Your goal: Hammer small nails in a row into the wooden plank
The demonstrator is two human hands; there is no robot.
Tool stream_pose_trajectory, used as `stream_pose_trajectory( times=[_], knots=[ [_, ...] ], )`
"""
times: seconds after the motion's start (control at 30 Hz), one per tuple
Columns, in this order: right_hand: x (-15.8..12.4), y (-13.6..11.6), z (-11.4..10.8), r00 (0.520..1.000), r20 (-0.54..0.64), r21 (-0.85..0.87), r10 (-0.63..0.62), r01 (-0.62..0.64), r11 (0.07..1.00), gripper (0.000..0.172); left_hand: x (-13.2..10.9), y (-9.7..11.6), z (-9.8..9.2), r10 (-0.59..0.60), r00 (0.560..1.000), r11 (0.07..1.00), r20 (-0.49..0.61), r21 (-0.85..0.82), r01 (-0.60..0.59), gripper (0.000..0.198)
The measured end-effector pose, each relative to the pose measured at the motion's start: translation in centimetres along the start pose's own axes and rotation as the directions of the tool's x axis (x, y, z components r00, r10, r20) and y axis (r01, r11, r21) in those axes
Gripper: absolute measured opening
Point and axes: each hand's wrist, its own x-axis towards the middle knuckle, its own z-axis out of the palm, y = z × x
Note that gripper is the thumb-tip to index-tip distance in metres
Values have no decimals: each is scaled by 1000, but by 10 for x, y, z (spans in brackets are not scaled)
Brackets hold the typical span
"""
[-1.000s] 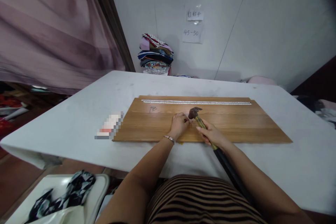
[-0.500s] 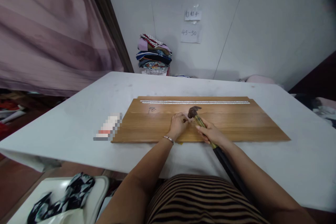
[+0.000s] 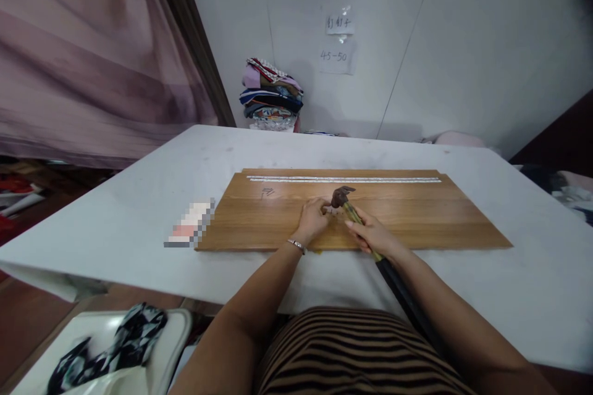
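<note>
A hammer (image 3: 352,213) with a rusty claw head and a yellowish handle ending in a black grip is held slantwise over the wooden board (image 3: 417,216). My right hand (image 3: 370,231) wraps round its handle a little below the head. Beside the hammer head, my left hand (image 3: 314,219) rests low over the board with thumb and fingers pinched together on a nail, which is mostly hidden by the fingertips. Small dark marks or nail heads show in the wood just right of those fingers. Several loose nails (image 3: 267,191) lie at the board's upper left.
A white ruled strip (image 3: 343,179) runs along the board's far edge. The board lies on a white table (image 3: 152,210), with a pixelated flat item (image 3: 189,224) left of it. Folded clothes (image 3: 272,95) stand by the wall. A white chair (image 3: 180,327) with patterned cloth is at lower left.
The hammer head has stayed almost in place beside the left fingers. The left fingers have shifted very slightly; both arms otherwise look the same.
</note>
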Motion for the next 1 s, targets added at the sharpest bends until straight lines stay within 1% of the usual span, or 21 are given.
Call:
stream_pose_trajectory(
  times=[0.07, 0.1, 0.13, 0.2, 0.3, 0.37, 0.47, 0.57, 0.7, 0.8, 1.0],
  knots=[
    [-1, 0, 0, 1000, 8, -9, -1, 1, 1000, 78, -1, -6, -9, -25, 999, 999, -32, -38, 24, 33],
    [-1, 1, 0, 1000, 13, -14, -4, 4, 1000, 79, -2, -11, -15, -36, 998, 999, -60, -27, 35, 32],
    [0, 2, 0, 1000, 17, -19, -9, 9, 1000, 79, -3, -16, -21, -38, 995, 999, -97, 5, 38, 30],
    [1, 6, 1, 999, 25, -27, -19, 20, 999, 77, -6, -27, -33, -22, 991, 994, -135, 106, 37, 26],
    [2, 10, 2, 1000, 25, -38, -17, 18, 999, 76, -12, -38, -44, 8, 995, 962, -103, 271, 21, 18],
    [3, 8, 2, 1000, 22, -36, -7, 8, 999, 76, -15, -41, -44, 27, 997, 942, -76, 337, 1, 17],
    [2, 2, 2, 1000, 9, -9, -4, 4, 1000, 77, -17, -40, -39, 31, 998, 927, -61, 375, -6, 17],
    [1, -2, 2, 1000, 5, 5, -7, 7, 1000, 79, -17, -38, -37, 25, 998, 929, -52, 371, -4, 18],
    [2, 4, 4, 1000, 20, -30, 8, -7, 1000, 74, -18, -37, -39, 18, 998, 935, -52, 355, 2, 17],
    [3, 6, 4, 1000, 26, -36, 2, -1, 999, 74, -18, -37, -39, 20, 998, 936, -53, 353, 0, 18],
    [2, -1, 4, 1000, 17, -10, -12, 12, 1000, 77, -19, -37, -39, 21, 998, 938, -56, 346, -1, 18]
  ],
)
